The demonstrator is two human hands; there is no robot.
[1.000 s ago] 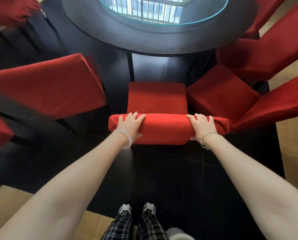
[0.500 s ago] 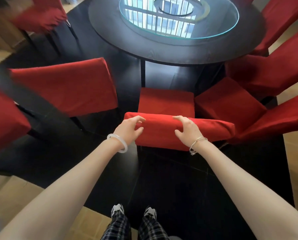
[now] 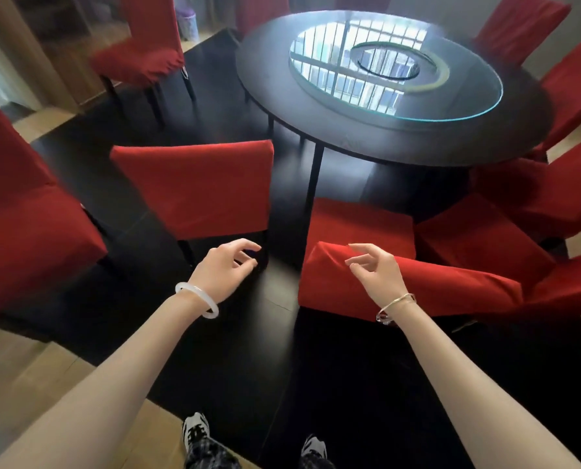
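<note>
Red-covered dining chair [image 3: 434, 292] stands directly ahead of the person, its seat [image 3: 360, 221] tucked toward the round black table [image 3: 350, 130] and partly under the rim. The padded top of the backrest [image 3: 458, 286] is the grip surface. Its long axis runs across the person's front, from near left to far right.

Right hand [image 3: 378, 270] hovers at the left end of that backrest. Its fingers [image 3: 356, 247] are loosely curled and spread and grasp nothing. Whether the palm touches the fabric cannot be told.

Left hand [image 3: 219, 272] lies off the left end of the backrest, over the dark floor mat [image 3: 282, 350], clear of the chair. Its fingers are relaxed in a loose curl and hold nothing.

A second red chair [image 3: 194, 187] stands just beyond the left hand, well out from the table, its back turned toward the person. The left hand is the nearer one to it and lies below the lower edge of its cover, close to a black leg [image 3: 265, 245].

Judgement: the first chair appears seated at the table. The next grip probably belongs on the second chair, up and to the left of both hands, with the left hand leading.
</note>
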